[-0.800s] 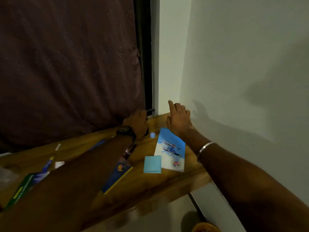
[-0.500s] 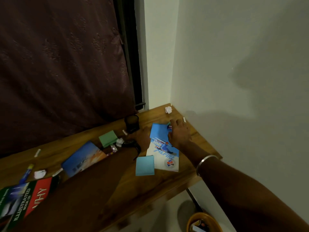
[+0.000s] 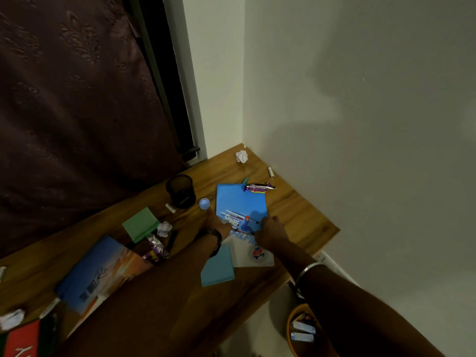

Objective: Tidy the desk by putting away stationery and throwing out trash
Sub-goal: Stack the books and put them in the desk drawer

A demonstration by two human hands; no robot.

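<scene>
Left arm: reaches forward over the surface [image 3: 296, 207], with a watch [image 3: 215, 240] on the wrist; the left hand [image 3: 219, 224] lies at the left edge of the blue booklet [image 3: 239, 199].
Left grip: too dark and blurred to tell whether it is apart, together or clamped on anything.
Right arm: comes in from the lower right, with a bangle [image 3: 307, 267] on the wrist; the right hand [image 3: 270, 228] sits knuckles up at the booklet's right edge.
Right grip: the fingers are hidden under the hand, so I cannot tell.
Booklets: two. The blue one lies near the surface's far corner, and a blue-and-orange booklet [image 3: 95, 274] lies to its left.
Sticky pads: two, a green pad [image 3: 140, 222] and a light blue pad [image 3: 217, 269].
Paper balls: three, a corner ball [image 3: 241, 156], a middle ball [image 3: 164, 228] and a near-left ball [image 3: 11, 319].
Wrappers: two. A purple wrapper [image 3: 258, 188] overlaps the blue booklet's far edge, and a foil wrapper [image 3: 154, 248] lies just beside the green pad.
White stubs: two, a right stub [image 3: 271, 172] and a left stub [image 3: 170, 207].
Pen cup [image 3: 180, 190]: one, upright.
Bin [image 3: 289, 328]: one, on the floor.
</scene>
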